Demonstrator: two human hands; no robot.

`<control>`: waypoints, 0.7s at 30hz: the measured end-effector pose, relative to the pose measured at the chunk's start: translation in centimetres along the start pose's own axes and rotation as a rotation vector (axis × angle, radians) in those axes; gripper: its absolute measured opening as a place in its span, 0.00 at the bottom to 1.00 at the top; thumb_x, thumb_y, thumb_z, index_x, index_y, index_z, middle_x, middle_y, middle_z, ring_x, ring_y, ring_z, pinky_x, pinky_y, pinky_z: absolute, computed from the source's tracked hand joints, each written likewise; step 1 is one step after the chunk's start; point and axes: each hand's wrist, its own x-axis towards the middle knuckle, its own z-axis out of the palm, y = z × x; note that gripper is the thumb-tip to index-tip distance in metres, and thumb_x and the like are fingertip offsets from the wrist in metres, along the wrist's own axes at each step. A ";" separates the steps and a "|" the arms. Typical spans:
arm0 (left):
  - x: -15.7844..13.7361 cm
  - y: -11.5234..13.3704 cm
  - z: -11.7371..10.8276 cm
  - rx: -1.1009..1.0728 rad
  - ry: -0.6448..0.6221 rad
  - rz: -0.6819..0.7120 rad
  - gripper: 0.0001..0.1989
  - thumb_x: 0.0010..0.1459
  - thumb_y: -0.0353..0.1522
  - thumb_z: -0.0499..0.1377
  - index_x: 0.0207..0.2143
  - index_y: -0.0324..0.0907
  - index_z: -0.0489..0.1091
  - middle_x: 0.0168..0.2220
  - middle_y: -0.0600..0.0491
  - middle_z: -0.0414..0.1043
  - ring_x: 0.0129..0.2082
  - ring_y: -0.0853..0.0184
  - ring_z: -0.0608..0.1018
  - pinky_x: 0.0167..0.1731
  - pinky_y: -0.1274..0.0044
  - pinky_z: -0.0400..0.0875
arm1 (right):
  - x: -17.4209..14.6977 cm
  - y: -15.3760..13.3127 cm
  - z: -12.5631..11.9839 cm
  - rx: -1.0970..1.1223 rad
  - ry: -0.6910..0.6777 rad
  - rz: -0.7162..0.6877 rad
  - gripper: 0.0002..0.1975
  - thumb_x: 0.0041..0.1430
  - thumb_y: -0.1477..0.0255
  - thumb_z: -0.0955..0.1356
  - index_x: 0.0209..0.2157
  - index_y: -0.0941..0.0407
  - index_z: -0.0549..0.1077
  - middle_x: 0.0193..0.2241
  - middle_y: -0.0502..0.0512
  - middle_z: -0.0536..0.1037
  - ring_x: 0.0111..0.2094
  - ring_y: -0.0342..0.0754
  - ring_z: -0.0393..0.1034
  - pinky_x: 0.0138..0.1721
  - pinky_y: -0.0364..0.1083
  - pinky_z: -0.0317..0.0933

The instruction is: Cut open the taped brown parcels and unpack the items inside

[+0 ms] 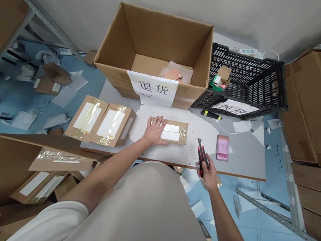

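Note:
My left hand [155, 130] lies spread on the left part of a small taped cardboard box [180, 132] with a white label. In my right hand [210, 174] is a red and black box cutter [202, 156], gripped near the table's front edge. Its blade points away from me and stays apart from the box. Left of my left hand, two larger taped cardboard boxes [87, 118] [113, 125] stand side by side, each with a white label. To the right of the cutter lies a phone-like pink item [222, 147], blurred over.
Behind stands a big open carton [166, 16] with a paper sign and a few flat items inside. A black plastic crate [263, 82] holds a small opened box [222, 77]. A yellow and black tool [211, 115] lies before it. Another open carton [6, 149] with parcels is lower left.

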 end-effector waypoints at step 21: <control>-4.4 -1.1 0.1 -0.376 0.107 -0.191 0.30 0.54 0.36 0.53 0.58 0.35 0.54 0.51 0.41 0.60 0.52 0.57 0.66 0.52 0.67 0.63 | 3.3 -1.4 10.1 0.108 0.008 -0.039 0.23 0.54 0.53 0.64 0.44 0.53 0.63 0.45 0.59 0.75 0.42 0.48 0.71 0.37 0.47 0.67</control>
